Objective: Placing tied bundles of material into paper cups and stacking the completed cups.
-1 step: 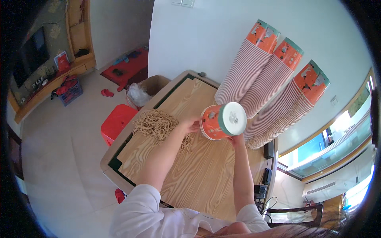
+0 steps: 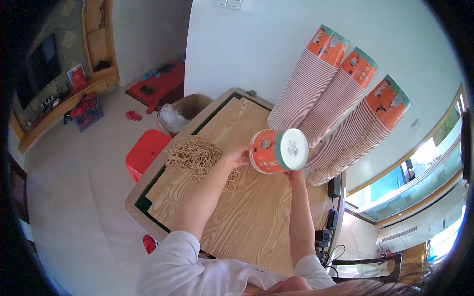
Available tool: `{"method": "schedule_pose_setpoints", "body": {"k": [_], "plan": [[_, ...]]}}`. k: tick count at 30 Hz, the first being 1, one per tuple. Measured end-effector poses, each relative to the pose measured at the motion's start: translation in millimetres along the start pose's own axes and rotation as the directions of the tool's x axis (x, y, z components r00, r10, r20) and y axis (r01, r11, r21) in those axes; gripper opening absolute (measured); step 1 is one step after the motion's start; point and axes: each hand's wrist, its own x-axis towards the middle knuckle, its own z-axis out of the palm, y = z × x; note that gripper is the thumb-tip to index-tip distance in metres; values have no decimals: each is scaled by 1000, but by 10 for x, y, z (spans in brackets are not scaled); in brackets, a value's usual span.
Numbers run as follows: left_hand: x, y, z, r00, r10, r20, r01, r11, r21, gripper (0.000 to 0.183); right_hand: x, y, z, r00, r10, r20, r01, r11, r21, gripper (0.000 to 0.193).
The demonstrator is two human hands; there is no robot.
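Note:
Above the table, I hold an orange paper bucket with a green band and a white base. It is tilted on its side, base turned to the right and toward me. At its rim end, my left hand grips it with closed fingers. My right hand supports it from beneath near the base; the bucket hides part of those fingers. A loose pile of tan cords lies beside my left forearm. Behind the bucket stand tall stacks of matching buckets, the left stack, the middle stack and the right stack, which has tan cord along its side.
The wooden table has a raised edge. Black adapters and cables hang at its right side, near a dark chair. A red stool and a bin with a white bag stand left of the table.
The bucket has shifted very slightly to the right and toward me in my hands. Both hands keep their hold; the cords and stacks have not moved.

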Motion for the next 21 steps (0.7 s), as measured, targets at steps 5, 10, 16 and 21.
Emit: {"method": "schedule_pose_setpoints", "body": {"k": [5, 10, 16, 21], "plan": [[-378, -187, 447, 944, 297, 146, -221, 894, -389, 34, -395, 50, 275, 985, -149, 85, 117, 947, 300, 35], [-703, -339, 676, 918, 392, 52, -336, 843, -421, 31, -527, 223, -12, 957, -141, 254, -28, 826, 563, 45], [-1162, -511, 460, 927, 345, 146, -293, 911, -290, 24, -1069, 69, -138, 946, -53, 321, -141, 823, 550, 36], [-1460, -551, 392, 955, 291, 58, -288, 956, -65, 20, -1507, -201, 138, 997, -20, 70, 6, 980, 200, 18]]}}
